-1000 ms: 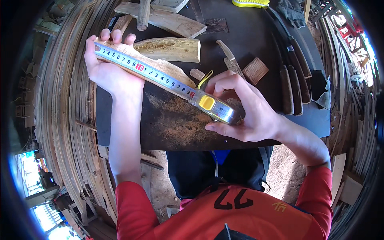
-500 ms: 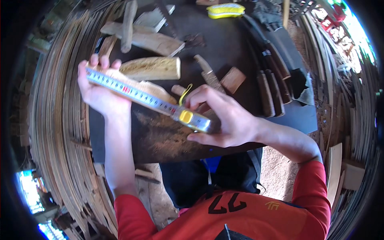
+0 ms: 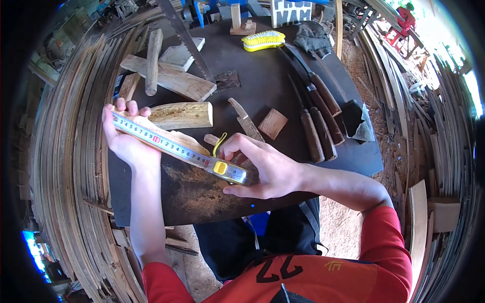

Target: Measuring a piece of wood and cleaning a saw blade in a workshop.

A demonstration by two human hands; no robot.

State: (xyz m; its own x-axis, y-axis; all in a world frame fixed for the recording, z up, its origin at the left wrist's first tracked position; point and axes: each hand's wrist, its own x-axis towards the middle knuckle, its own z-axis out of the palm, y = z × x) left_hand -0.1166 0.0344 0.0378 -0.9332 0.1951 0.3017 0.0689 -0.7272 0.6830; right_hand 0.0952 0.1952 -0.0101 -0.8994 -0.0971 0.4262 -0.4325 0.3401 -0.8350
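Observation:
My left hand is closed round a pale, carved wood piece, its fingertips curled over the upper edge at the left end. A tape measure's blade lies extended along that wood from my left fingers toward the case, which has a yellow button and a yellow strap. My right hand grips the case between thumb and fingers. Just beyond are a split light log, a small wood block and a narrow knife-shaped piece, partly hidden by my right hand.
The dark worktable holds a saw, wood offcuts, several wooden-handled tools, a yellow brush and a grey cloth. Long wood strips line both sides. A person in red is at the back right.
The view has tilted up, so the table, tape and both hands appear lower and more of the background shows. Both hands keep the same hold on the wood and tape.

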